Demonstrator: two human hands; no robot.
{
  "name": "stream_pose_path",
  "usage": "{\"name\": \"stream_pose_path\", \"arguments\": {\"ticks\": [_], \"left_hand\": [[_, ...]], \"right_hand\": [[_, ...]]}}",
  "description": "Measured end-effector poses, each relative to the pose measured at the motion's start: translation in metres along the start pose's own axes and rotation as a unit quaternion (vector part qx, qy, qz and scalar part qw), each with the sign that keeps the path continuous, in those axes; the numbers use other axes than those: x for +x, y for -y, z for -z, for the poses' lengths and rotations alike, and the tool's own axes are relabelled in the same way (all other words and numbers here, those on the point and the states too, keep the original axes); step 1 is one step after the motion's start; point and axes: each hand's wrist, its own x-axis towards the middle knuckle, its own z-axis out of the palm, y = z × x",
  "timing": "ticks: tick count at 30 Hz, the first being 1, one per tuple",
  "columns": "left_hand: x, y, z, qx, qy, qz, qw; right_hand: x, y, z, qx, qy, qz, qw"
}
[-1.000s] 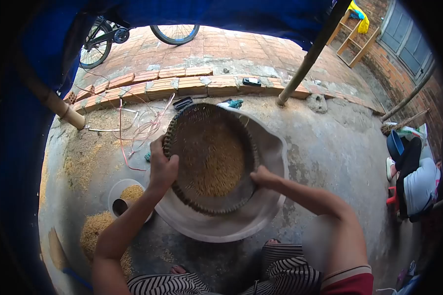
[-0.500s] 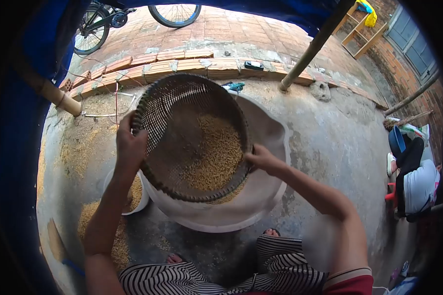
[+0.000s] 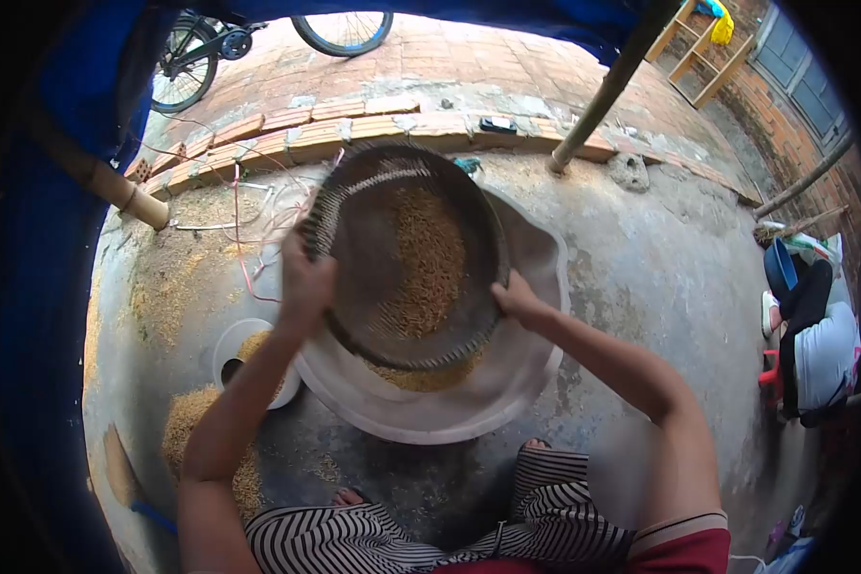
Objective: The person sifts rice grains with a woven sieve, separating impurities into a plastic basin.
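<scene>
A round woven sieve [image 3: 354, 325] is held up between both hands, with a heap of golden unhusked grain [image 3: 429, 263] lying toward its right side. My left hand [image 3: 306, 287] grips the rim at the left. On the right rim, my right hand [image 3: 518, 297] is closed with the thumb over the edge. Below the sieve stands a wide, pale basin [image 3: 536, 368] with more grain showing at its bottom. The sieve hides much of that basin, and its weave is smeared by motion.
Left of the basin are a white bucket [image 3: 222, 349] with grain and a grain pile [image 3: 187, 421] on the concrete floor. Bamboo poles [image 3: 598, 110] and a low brick edge [image 3: 316, 142] stand ahead. A seated person [image 3: 818, 354] is at far right; a bicycle [image 3: 196, 57] stands behind.
The sieve and both hands have shifted to the right over the basin. The grain inside has gathered into a narrower band. Both hands keep their hold on the rim.
</scene>
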Motion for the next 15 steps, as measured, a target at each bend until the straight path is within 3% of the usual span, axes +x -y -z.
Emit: {"name": "stream_pose_path", "arguments": {"ticks": [1,2,3,5,6,7,9,10,11,13,14,15], "left_hand": [[-0.013,0.013,-0.015,0.100,-0.041,-0.128,0.986],[-0.014,0.007,-0.009,0.100,-0.050,-0.128,0.985],[-0.015,-0.007,0.003,0.020,0.002,-0.048,0.999],[-0.007,-0.039,0.036,-0.123,0.108,0.142,0.976],[0.004,-0.039,0.051,-0.142,0.118,0.171,0.968],[0.015,-0.039,0.060,-0.158,0.126,0.193,0.960],[0.014,-0.022,0.038,-0.118,0.080,0.153,0.978],[0.011,-0.011,0.022,-0.082,0.025,0.111,0.990],[-0.004,-0.006,0.005,-0.069,0.032,0.043,0.996],[-0.024,-0.001,-0.006,0.016,0.034,-0.055,0.998],[-0.024,-0.020,0.009,-0.059,0.080,0.024,0.995],[-0.020,-0.032,0.023,-0.061,0.061,0.032,0.996]], "right_hand": [[-0.010,0.010,-0.001,-0.003,0.002,0.011,1.000],[-0.031,0.022,0.001,0.049,0.069,-0.112,0.990],[-0.043,0.028,0.002,0.101,0.133,-0.240,0.956],[-0.032,0.015,0.003,0.055,0.191,-0.202,0.959],[-0.027,0.010,0.005,0.016,0.246,-0.151,0.957],[-0.023,0.019,0.008,0.023,0.243,-0.152,0.958],[-0.025,0.043,0.013,0.116,0.168,-0.020,0.979],[-0.023,0.042,0.013,0.072,0.114,-0.064,0.989],[-0.023,0.033,0.007,0.070,0.116,-0.057,0.989],[-0.026,0.009,-0.003,0.091,0.118,-0.210,0.966],[-0.021,0.010,-0.002,0.089,0.116,-0.207,0.967],[-0.020,0.006,-0.003,0.054,0.150,-0.204,0.966]]}}
